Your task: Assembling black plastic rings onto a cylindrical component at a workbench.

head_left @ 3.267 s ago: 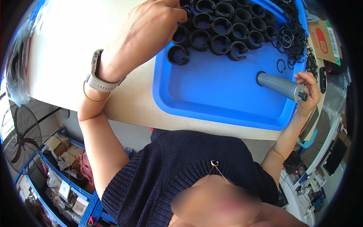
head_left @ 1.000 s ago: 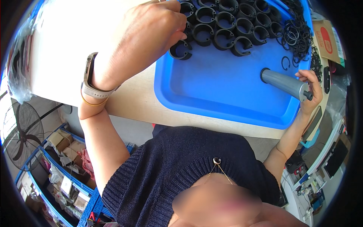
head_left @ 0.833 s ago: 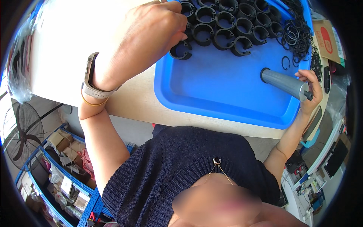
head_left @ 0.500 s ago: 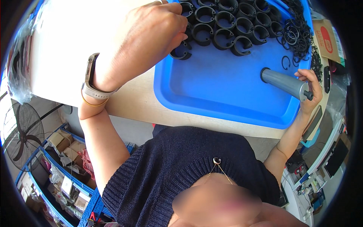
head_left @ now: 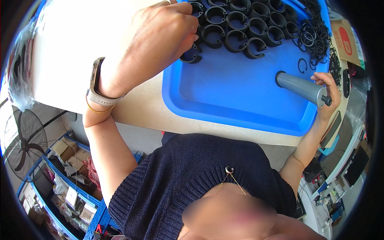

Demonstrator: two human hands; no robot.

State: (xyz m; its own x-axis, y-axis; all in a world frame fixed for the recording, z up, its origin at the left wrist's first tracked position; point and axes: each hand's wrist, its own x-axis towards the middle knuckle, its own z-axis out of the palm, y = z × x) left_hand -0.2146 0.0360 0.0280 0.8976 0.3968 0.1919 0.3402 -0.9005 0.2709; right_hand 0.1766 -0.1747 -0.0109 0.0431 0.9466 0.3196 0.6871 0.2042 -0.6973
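My left hand (head_left: 158, 44) reaches over the far left corner of the blue tray (head_left: 236, 114), its fingers curled in beside the stacks of black circlips (head_left: 235, 41). Its fingertips are partly hidden, so I cannot make out what is in them. At the tray's right side my right hand (head_left: 330, 90) holds a grey metal cylinder (head_left: 300, 87), fingers behind its near end. The cylinder lies slanted, with a black rim at its far end and a dark knob at the near one. A single loose circlip (head_left: 302, 65) rests in the tray just beyond it.
Tangled black circlips (head_left: 314, 40) heap up along the tray's right wall. A brown cardboard packet (head_left: 346, 42) lies right of the tray on the pale table (head_left: 132, 110). To the lower left stand a black fan (head_left: 25, 144) and blue shelving (head_left: 86, 196) filled with boxes and bags.
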